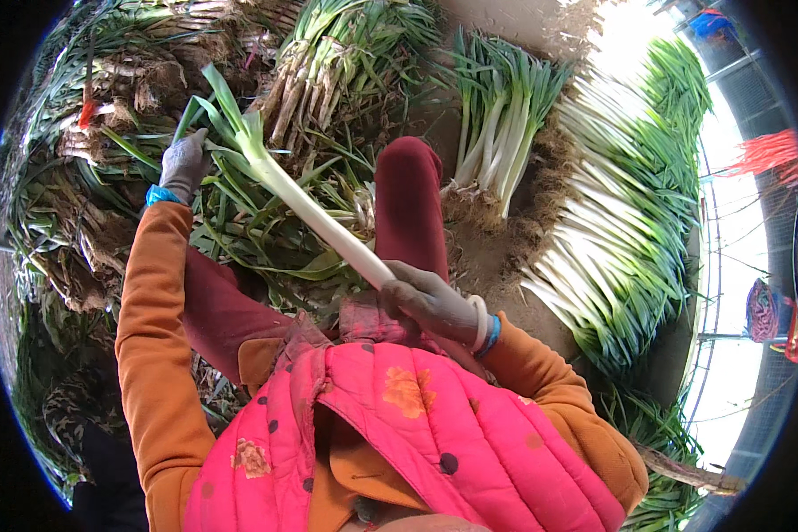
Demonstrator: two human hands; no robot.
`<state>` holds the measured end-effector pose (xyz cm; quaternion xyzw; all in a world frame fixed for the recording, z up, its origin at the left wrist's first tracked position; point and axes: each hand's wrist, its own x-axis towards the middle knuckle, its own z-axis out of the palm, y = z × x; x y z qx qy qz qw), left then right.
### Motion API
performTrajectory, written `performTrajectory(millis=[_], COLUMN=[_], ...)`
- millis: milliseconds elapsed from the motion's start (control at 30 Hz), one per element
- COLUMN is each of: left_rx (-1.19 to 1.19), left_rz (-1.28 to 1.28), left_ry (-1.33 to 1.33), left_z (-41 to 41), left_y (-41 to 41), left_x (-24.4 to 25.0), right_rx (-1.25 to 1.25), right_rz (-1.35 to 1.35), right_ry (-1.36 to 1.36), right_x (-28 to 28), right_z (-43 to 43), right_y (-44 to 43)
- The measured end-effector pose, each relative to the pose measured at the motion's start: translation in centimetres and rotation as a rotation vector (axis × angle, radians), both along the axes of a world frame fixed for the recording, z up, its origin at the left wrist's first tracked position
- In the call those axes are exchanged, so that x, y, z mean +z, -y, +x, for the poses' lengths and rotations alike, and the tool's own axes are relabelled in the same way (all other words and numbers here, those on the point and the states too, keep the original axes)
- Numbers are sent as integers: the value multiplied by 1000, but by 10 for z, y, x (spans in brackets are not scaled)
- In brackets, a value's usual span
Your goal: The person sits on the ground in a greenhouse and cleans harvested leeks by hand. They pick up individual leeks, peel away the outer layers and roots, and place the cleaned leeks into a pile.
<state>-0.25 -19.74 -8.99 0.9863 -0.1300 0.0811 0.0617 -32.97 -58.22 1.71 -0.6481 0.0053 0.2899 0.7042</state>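
Observation:
My right hand (432, 302), in a grey glove, is closed around the lower end of a thick leek or large green onion (319, 216). Its white stalk slants up and left, and its green leaves spread near my left hand (186, 163), also gloved in grey. The fingers of my left hand are curled by a green leaf; whether that leaf belongs to the held stalk cannot be told. Loose green leaves (239, 213) lie below, between my arms. The root end is hidden in my right hand.
White-stalked leeks or green onions (612, 219) lie in a long row at the right. A smaller bunch (499, 126) rests beyond my knee. Untrimmed bunches (326, 73) are heaped at the upper left. Red strands (771, 156) hang at the far right.

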Motion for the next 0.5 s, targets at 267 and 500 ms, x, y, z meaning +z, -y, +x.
performTrajectory(millis=[267,500], left_rx=[281,354], left_rz=[-135,-30], left_ry=[-196,-80], left_z=[35,34], left_y=[-171,-160], left_x=[-63,-76], right_rx=[-168,-623], right_rz=[37,-79], right_ry=[-139,374], right_x=[5,11], right_z=[22,153], right_y=[36,112])
